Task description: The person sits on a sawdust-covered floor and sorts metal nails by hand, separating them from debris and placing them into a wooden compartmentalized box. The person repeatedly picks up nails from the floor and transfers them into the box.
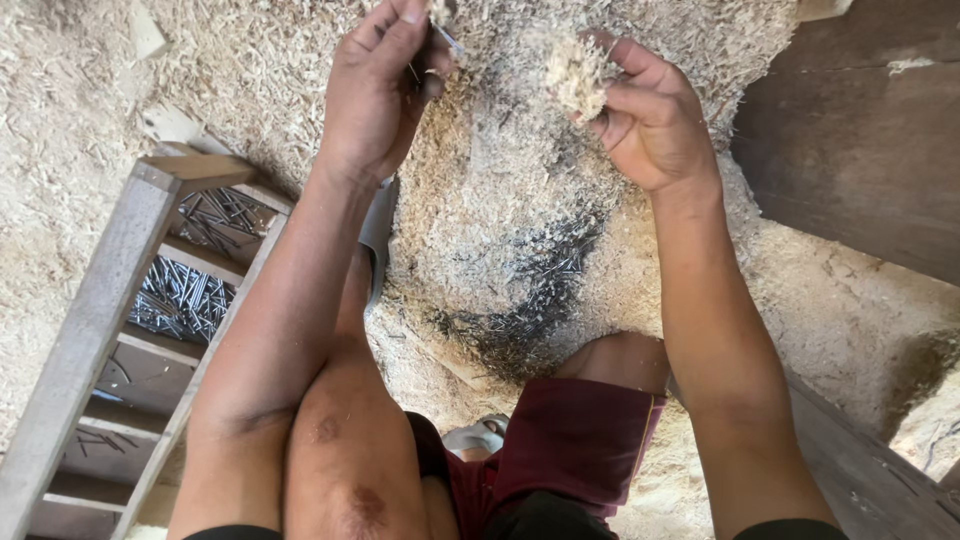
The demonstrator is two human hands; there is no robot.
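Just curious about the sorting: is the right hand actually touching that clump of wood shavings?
Touching. The head view shows the right hand with its fingers closed around the clump of shavings.

A pale, fluffy clump of wood shavings (577,75) sits pinched in the fingertips of the right hand (650,120), raised above the heap. A thin grey nail (447,40) pokes out from the closed fingers of the left hand (380,85). Below and between both hands, dark loose nails (540,290) lie scattered in a streak through the shavings.
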